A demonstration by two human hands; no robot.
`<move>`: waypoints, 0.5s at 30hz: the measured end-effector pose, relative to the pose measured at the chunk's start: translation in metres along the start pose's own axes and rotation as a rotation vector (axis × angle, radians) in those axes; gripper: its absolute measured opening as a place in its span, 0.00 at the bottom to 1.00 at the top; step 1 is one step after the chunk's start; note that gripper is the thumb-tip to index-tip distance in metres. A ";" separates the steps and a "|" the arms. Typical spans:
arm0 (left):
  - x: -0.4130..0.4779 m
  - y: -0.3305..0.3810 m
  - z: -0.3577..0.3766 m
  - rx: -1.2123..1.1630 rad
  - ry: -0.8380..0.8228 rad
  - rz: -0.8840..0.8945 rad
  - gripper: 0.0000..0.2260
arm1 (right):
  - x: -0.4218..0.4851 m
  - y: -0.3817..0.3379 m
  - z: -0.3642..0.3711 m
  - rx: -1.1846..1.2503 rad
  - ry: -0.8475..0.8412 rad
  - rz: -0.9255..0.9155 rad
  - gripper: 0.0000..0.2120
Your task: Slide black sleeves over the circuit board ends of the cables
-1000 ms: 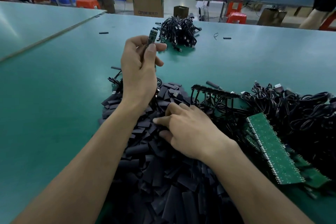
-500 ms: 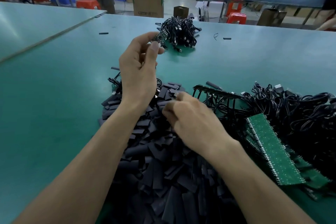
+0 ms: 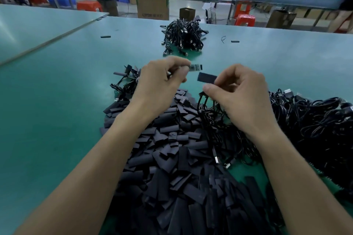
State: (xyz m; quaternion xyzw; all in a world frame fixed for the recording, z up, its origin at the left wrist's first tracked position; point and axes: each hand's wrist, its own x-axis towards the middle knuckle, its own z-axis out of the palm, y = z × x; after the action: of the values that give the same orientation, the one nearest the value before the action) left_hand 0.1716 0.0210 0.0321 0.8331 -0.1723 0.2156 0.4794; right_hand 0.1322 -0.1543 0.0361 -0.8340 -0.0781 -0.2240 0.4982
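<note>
Above green table (image 3: pixel 57 120), left hand (image 3: pixel 160 82) pinches board end (image 3: pixel 195 67), right hand (image 3: pixel 242 91) sleeve (image 3: pixel 207 78)

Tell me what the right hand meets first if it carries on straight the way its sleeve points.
Probably the circuit board end that the left hand pinches: the right hand aims its black sleeve leftward at it, slightly low, so it might touch the left fingertips instead. Depth is unclear.

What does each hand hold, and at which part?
The left hand pinches the circuit board by its left end; the right hand pinches a black sleeve by its right end.
</note>
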 end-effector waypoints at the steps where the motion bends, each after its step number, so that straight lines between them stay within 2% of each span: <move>1: 0.000 -0.001 0.001 0.016 -0.056 -0.030 0.07 | 0.001 0.001 -0.002 0.000 0.028 -0.007 0.11; 3: -0.002 -0.002 0.002 0.035 -0.134 -0.064 0.08 | 0.003 0.002 -0.005 0.004 0.058 -0.017 0.11; 7: -0.004 -0.002 0.004 0.027 -0.186 -0.078 0.08 | 0.002 0.003 -0.006 0.027 0.068 -0.006 0.08; 10: -0.005 -0.004 0.004 0.015 -0.189 -0.092 0.08 | 0.001 0.004 -0.004 0.011 0.061 0.005 0.09; 15: -0.004 -0.003 0.002 -0.052 -0.162 -0.109 0.07 | 0.002 0.006 -0.007 0.031 0.142 0.001 0.11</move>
State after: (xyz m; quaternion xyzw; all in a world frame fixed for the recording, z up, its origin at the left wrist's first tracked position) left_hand 0.1701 0.0207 0.0266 0.8431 -0.1706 0.1166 0.4965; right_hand 0.1341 -0.1633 0.0346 -0.8084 -0.0455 -0.2808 0.5153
